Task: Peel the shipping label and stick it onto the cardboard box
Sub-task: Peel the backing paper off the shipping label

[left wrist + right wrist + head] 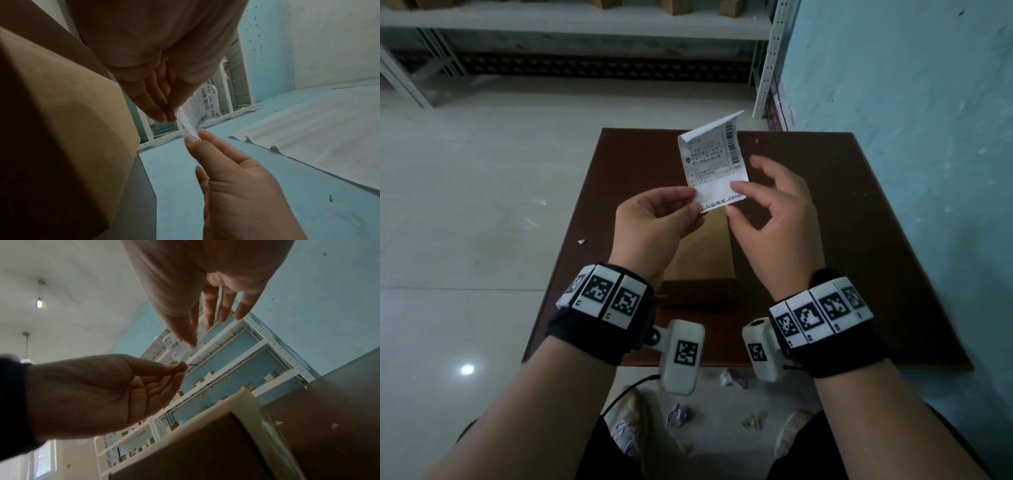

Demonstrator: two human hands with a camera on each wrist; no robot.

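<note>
A white shipping label (714,161) with barcodes is held upright in the air, its top edge curled over. My left hand (693,202) pinches its lower left corner between thumb and fingers. My right hand (734,200) pinches the lower right corner with thumb and index, the other fingers spread straight. The left wrist view shows the label (205,104) running from my left fingertips (164,113) down to my right fingertips (193,138). A plain brown cardboard box (705,246) lies on the dark brown table (859,240) directly under both hands, partly hidden by them.
A blue wall (911,102) borders the table on the right. White metal shelving (585,20) with small boxes runs along the back. Crumpled paper scraps (678,414) lie on the tiled floor near my feet, and one small scrap (581,242) lies left of the table.
</note>
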